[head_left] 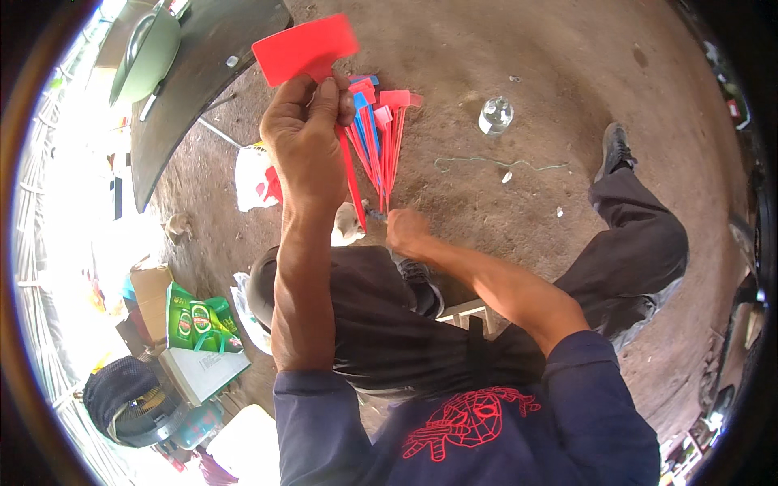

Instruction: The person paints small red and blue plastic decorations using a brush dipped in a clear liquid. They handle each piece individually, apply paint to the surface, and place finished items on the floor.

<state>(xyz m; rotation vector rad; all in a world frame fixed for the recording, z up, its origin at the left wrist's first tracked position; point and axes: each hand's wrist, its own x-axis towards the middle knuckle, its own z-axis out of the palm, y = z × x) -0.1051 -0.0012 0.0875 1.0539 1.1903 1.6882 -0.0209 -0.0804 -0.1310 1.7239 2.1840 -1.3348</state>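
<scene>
My left hand (312, 142) is raised and pinches a red plastic tag (301, 49) just under its flat rectangular head, with its long red stem hanging down behind the hand. Below and to the right, my right hand (407, 231) is closed around the lower ends of a fanned bundle of red and blue long-stemmed tags (381, 138). The bundle's heads point away from me, above my knee. A small pale object, partly hidden, lies just left of my right hand.
A dark curved surface (203, 57) bears a green bowl (154, 57) at upper left. A white bag with red (253, 174), a clear jar (496, 115) and green string (502, 162) lie on the dirt floor. A cardboard box (150, 296), green bag (198, 320) and black mesh item (121, 389) sit lower left.
</scene>
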